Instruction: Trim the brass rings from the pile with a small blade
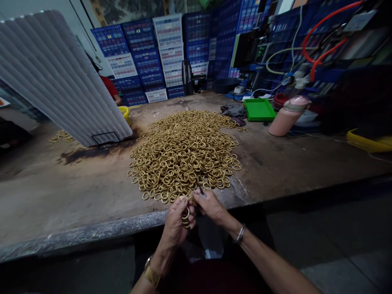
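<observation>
My left hand (176,222) is closed around several brass-coloured rings (185,222), which hang stacked in its curled fingers. My right hand (212,207) is closed on a small dark tool (201,190); only its black end sticks out above the fingers, so its kind is unclear. Both hands meet at the table's front edge, with the fingertips at another ring (191,199) partly hidden between them. Just beyond them spreads a large heap of rings (183,151), its nearest loose rings close to my fingers.
On the left stands a tall corrugated grey panel (70,81), with a yellow bowl (125,113) and a person (108,87) behind it. To the right are a green tray (259,109), a pink bottle (288,118) and dark cloths (233,110). Stacked crates (143,61) line the back.
</observation>
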`<state>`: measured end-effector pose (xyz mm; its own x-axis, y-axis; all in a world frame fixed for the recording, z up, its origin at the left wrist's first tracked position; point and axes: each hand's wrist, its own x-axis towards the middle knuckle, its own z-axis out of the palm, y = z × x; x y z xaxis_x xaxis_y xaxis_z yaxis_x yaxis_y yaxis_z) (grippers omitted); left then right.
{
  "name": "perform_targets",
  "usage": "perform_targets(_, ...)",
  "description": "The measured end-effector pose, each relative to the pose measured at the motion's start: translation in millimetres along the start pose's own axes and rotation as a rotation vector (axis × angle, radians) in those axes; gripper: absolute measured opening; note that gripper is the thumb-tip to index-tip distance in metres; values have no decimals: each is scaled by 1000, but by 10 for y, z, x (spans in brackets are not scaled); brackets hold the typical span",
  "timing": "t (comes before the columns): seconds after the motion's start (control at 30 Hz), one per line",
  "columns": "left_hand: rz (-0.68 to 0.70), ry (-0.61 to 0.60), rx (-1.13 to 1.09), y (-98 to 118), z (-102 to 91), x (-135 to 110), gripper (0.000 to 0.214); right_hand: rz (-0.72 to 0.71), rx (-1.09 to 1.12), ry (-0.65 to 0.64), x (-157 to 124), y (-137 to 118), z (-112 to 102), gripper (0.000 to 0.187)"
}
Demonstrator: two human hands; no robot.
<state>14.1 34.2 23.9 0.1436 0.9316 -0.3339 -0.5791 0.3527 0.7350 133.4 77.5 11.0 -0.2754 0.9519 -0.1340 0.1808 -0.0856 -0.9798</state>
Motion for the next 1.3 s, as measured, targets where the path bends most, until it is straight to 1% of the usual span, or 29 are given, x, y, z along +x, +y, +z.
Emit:
perform_targets(0.07,0,33,8,-10,-9,22,30,56,136,-69,-21,2,42,28)
perform_targets(0.13,1,59,22,-20,-24,32,32,54,164,-60,-27,7,56,25)
perform_targets(0.23,3,85,51,-35,-60,40,33,-13,88,12,-15,6,44,17)
perform_targets(0.33,11,98,62,-45,-95,45,33,-108,-13,70,-5,6,30,15)
perform_targets(0.47,7,102,58,-35,-91,31,31,-260,-130,98,-22,32,37,14)
perform_targets(0.67,-39,91,94,-54,-58,28,31,-314,-205,121,-44,68,70,17)
perform_targets(0.77,40,126,162,-98,-82,50,29,-318,-266,122,-34,82,71,20)
perform_targets(0.83,128,178,276,-120,-99,62,26,-278,-262,112,-24,89,59,21)
perform_targets(0.93,277,240,480,-130,-108,64,22,-158,-147,50,-9,97,30,26)
perform_targets(1.03,378,224,592,-129,-105,50,17,-65,-52,20,4,104,10,30)
perform_targets(1.1,350,192,592,-129,-104,40,18,-42,-30,34,10,102,6,29)
perform_targets(1.23,137,86,448,-124,-97,27,27,-30,-29,85,18,77,6,22)
perform_targets(1.3,70,57,361,-116,-83,25,32,-46,-47,114,21,63,6,21)
